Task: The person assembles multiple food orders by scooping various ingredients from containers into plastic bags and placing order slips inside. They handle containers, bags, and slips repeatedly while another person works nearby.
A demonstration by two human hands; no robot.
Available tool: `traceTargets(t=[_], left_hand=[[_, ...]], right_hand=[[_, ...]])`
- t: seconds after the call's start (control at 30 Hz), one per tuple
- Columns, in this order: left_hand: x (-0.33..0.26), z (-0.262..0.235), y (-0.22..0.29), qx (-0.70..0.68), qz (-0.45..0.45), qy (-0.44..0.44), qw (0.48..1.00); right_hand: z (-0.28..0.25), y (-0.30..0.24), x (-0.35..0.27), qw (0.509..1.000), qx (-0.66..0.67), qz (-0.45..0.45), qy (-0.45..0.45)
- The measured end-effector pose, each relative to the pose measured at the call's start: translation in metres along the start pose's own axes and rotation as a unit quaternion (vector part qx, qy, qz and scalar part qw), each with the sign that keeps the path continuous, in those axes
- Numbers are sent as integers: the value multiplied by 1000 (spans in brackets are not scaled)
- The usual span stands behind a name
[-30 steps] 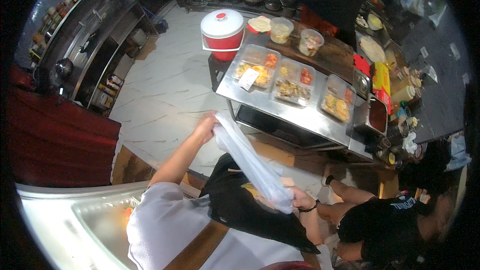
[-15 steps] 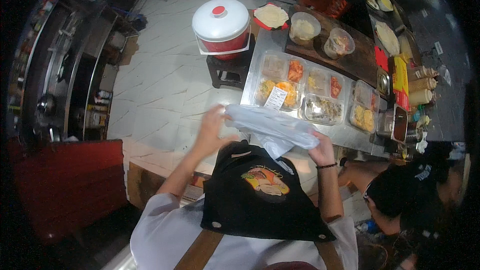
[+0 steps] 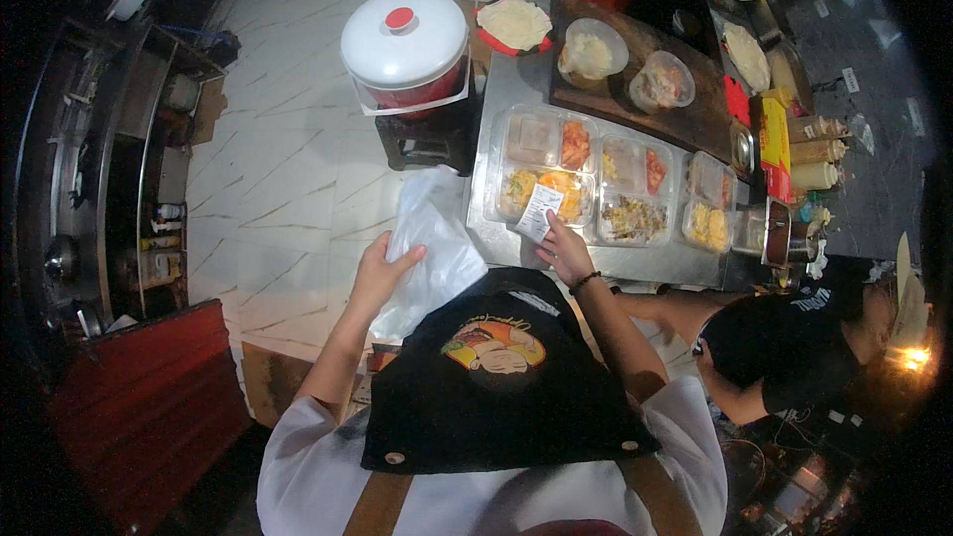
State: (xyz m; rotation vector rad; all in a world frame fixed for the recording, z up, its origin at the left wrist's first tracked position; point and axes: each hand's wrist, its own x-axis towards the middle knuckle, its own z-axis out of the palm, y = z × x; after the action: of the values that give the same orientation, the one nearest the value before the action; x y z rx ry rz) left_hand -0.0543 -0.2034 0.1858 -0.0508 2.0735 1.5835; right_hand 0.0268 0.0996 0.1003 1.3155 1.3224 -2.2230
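Observation:
A white translucent plastic bag (image 3: pixel 437 253) hangs crumpled from my left hand (image 3: pixel 380 276), whose fingers are closed on its near-left part with the thumb across it. My right hand (image 3: pixel 569 256) pinches the lower edge of a printed paper slip (image 3: pixel 538 212). The slip rests over the leftmost clear food container (image 3: pixel 506 129), which has orange-red and yellow food in its compartments. Two more divided containers stand to its right: a middle one (image 3: pixel 660 154) and a right one (image 3: pixel 705 179).
A steel counter (image 3: pixel 486 228) bears the containers. Behind them, two clear tubs (image 3: pixel 594 48) of food sit on a dark wooden board (image 3: pixel 640 94). A red-and-white lidded cooler (image 3: pixel 402 35) stands on a dark stool at the left. Another person (image 3: pixel 784 347) is close on the right.
The bag was stretched between both hands. My right hand has let go of it and moved to the paper slip; my left hand has carried the bag left, where it hangs open downward.

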Motion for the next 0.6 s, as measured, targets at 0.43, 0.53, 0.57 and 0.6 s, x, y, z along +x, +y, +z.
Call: traceTargets(t=[0.43, 0.53, 0.57, 0.6], left_hand=[[15, -21, 23, 19, 67, 97, 993], [24, -18, 21, 5, 99, 121, 988], [26, -17, 21, 3, 103, 127, 986], [28, -17, 22, 8, 102, 105, 989]], right_hand=[[-20, -26, -10, 989, -117, 84, 23], [-10, -46, -23, 986, -160, -39, 1], [-6, -55, -29, 985, -159, -72, 9], [-1, -68, -35, 985, -133, -105, -14]])
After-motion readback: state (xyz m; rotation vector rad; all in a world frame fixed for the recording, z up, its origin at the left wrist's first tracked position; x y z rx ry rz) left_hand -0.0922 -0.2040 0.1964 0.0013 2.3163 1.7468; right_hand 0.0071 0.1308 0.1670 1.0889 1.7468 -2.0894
